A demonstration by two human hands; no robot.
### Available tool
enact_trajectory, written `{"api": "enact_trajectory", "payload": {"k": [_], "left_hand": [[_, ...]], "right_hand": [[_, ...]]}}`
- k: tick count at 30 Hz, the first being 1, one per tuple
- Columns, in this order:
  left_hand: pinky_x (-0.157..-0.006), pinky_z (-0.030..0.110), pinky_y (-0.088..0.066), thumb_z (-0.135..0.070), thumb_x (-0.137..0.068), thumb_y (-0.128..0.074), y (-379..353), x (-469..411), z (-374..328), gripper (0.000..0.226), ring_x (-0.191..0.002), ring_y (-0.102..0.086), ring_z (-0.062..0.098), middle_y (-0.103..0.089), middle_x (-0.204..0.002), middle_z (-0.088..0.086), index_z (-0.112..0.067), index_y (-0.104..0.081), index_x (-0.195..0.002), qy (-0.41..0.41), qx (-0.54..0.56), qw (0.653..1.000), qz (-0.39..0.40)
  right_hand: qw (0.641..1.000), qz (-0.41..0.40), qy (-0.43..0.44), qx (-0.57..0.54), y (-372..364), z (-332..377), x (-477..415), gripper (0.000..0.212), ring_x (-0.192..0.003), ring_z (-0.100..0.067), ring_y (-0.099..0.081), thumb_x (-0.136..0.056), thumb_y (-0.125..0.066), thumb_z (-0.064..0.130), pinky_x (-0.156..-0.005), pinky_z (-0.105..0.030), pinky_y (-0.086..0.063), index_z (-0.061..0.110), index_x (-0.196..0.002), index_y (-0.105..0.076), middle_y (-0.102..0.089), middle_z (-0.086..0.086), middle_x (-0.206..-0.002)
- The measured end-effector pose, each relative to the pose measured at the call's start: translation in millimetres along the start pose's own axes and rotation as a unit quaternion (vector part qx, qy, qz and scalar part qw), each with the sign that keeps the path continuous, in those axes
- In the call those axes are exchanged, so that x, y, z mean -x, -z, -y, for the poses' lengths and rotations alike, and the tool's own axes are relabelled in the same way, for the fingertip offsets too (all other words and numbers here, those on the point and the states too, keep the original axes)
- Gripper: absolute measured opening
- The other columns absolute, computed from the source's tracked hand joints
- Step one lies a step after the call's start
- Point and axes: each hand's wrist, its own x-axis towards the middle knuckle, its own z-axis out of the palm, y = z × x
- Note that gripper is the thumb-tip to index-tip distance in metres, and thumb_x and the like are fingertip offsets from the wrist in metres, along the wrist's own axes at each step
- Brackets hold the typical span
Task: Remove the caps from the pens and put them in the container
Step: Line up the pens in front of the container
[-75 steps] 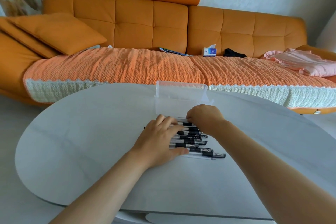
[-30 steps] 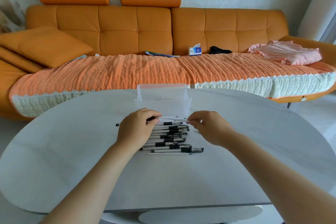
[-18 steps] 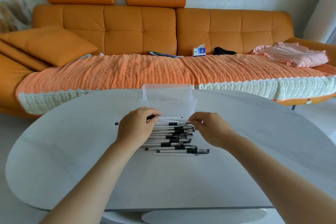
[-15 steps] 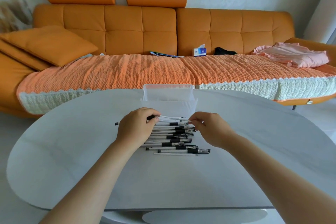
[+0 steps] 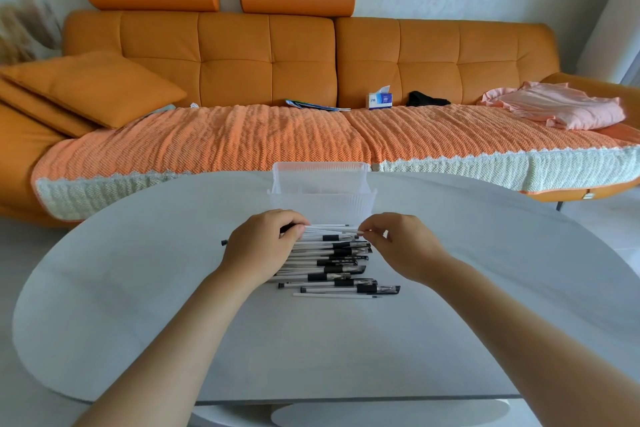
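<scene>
Several white pens with black grips [image 5: 334,265] lie side by side in a heap on the grey table [image 5: 346,340]. Just behind them stands a clear plastic container [image 5: 320,191] with its lid tilted up. My left hand [image 5: 261,248] lies over the left ends of the pens, its fingers curled round the top pen [image 5: 329,228]. My right hand [image 5: 398,246] pinches that pen's right end between thumb and fingertips. Whether a cap sits in that pinch is hidden.
An orange sofa [image 5: 277,62] with a woven cover runs behind the table. On it lie a cushion [image 5: 93,87], a tissue box [image 5: 380,100], a dark item and pink cloth [image 5: 561,107]. A small black piece [image 5: 224,242] lies on the table left of my left hand.
Both hands went from pressing on the heap to taking hold of the top pen at its two ends. The view has shifted slightly; the pens and container stayed put.
</scene>
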Motion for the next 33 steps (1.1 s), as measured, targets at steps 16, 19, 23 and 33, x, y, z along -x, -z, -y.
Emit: {"api": "enact_trajectory", "payload": {"k": [16, 19, 23, 33], "left_hand": [[-0.076, 0.028, -0.052, -0.031, -0.086, -0.071, -9.9, -4.3, -7.4, 0.011, -0.078, -0.062, 0.001, -0.068, -0.079, -0.027, -0.041, -0.074, -0.090, 0.029, 0.145, 0.989, 0.008], [-0.070, 0.023, -0.049, -0.030, -0.087, -0.069, -11.9, -4.2, -11.2, 0.010, -0.073, -0.063, 0.001, -0.067, -0.076, -0.026, -0.038, -0.074, -0.091, 0.028, 0.169, 0.985, 0.014], [-0.060, 0.012, -0.044, -0.019, -0.095, -0.058, -13.2, -4.4, -16.4, 0.021, -0.067, -0.062, 0.007, -0.071, -0.085, -0.021, -0.036, -0.070, -0.094, 0.012, 0.197, 0.980, 0.031], [-0.079, 0.028, -0.051, -0.033, -0.094, -0.059, -11.2, -2.7, -8.9, 0.015, -0.083, -0.061, -0.004, -0.069, -0.092, -0.027, -0.042, -0.069, -0.103, 0.011, 0.108, 0.992, 0.064]], "right_hand": [[0.998, -0.011, -0.029, -0.060, 13.4, -14.2, 3.5, 0.018, -0.066, -0.016, -0.062, -0.095, -0.060, 0.031, -0.067, -0.037, -0.055, 0.043, -0.083, -0.066, -0.065, 0.017, -0.076], [0.998, -0.011, -0.026, -0.055, 13.7, -16.1, 4.0, 0.016, -0.067, -0.016, -0.062, -0.095, -0.060, 0.033, -0.067, -0.035, -0.054, 0.044, -0.085, -0.066, -0.064, 0.019, -0.076], [0.998, -0.021, -0.026, -0.047, 14.8, -18.1, 3.3, 0.013, -0.068, -0.014, -0.061, -0.095, -0.060, 0.035, -0.066, -0.032, -0.052, 0.042, -0.088, -0.067, -0.063, 0.021, -0.077], [0.999, -0.033, -0.010, -0.033, 18.0, -15.6, 4.2, 0.013, -0.065, 0.002, -0.053, -0.094, -0.063, 0.031, -0.062, -0.025, -0.044, 0.042, -0.088, -0.068, -0.065, 0.020, -0.086]]}}
